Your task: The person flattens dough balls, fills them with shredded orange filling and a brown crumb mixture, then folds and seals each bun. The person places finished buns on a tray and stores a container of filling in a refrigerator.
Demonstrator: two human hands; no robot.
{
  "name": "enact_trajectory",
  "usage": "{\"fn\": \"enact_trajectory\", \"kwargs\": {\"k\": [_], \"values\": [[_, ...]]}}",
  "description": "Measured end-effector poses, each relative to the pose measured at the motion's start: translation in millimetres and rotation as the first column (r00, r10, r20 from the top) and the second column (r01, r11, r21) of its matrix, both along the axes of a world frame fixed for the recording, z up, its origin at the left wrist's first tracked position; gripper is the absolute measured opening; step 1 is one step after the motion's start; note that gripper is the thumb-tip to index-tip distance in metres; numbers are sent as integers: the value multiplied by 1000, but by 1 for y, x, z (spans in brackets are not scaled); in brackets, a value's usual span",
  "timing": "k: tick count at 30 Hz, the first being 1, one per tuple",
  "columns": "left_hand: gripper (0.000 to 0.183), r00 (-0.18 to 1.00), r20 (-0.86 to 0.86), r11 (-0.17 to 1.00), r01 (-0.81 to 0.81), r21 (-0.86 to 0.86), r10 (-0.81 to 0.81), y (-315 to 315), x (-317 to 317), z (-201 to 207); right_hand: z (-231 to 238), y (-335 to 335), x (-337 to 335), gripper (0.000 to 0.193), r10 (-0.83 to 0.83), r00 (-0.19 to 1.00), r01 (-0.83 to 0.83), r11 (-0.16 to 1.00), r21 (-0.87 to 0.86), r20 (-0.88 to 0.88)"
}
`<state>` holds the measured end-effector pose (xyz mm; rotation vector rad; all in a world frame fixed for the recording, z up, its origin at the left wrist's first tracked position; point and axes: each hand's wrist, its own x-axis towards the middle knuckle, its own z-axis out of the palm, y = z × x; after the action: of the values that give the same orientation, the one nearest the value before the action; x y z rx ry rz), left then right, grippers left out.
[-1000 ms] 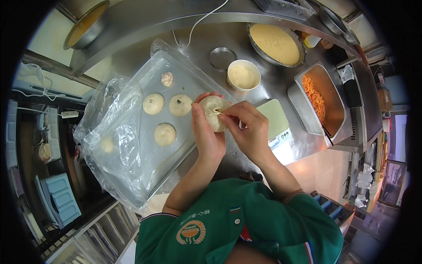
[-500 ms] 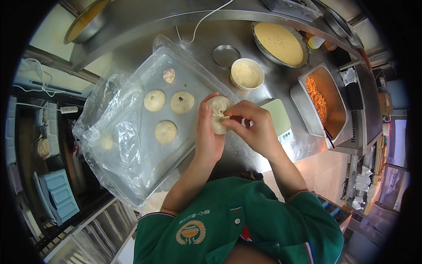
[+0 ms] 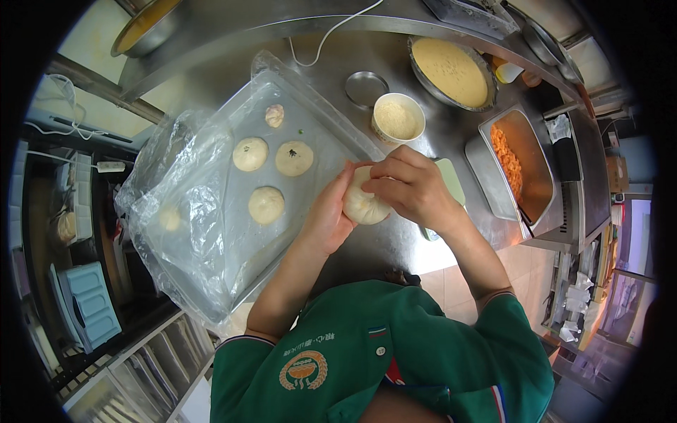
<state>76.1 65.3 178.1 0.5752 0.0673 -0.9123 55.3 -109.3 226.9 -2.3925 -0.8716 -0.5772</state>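
Note:
A round, pale stuffed bun of soft dough sits in my left hand, whose fingers cup it from the left and behind. Over its upper right side is my right hand, with thumb and fingers pinching the gathered dough; the pinch itself is partly hidden. Left of my hands lies a metal tray covered in clear plastic. On it rest several flat dough rounds, one with dark specks on top, and a small lumpy dough piece.
Behind my hands stands a tub of pale crumbs beside a round metal lid. Farther back is a bowl of yellow batter. To the right are a pale green scale and a steel pan with orange filling.
Both hands have shifted slightly right and nearer with the bun. It looks rounder and more closed on top, and my right hand now covers more of it and the scale.

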Motion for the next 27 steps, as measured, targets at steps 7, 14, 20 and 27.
{"fn": "enact_trajectory", "kwargs": {"k": [7,14,20,27], "values": [[41,998,-47,997,42,-59,-44,-3,-3,-10,-15,-4,-10,35,-52,998,54,996,-68,24],[35,997,-80,997,7,-79,-14,-3,-3,-17,-12,-8,-15,36,-24,998,25,999,-29,60],[40,996,92,1000,7,3,-7,3,-6,-4,-10,-8,-31,31,-10,994,10,1000,-2,108],[60,981,-171,962,41,-271,-90,8,-12,14,-11,-10,-23,37,-96,990,89,994,68,100]]}}
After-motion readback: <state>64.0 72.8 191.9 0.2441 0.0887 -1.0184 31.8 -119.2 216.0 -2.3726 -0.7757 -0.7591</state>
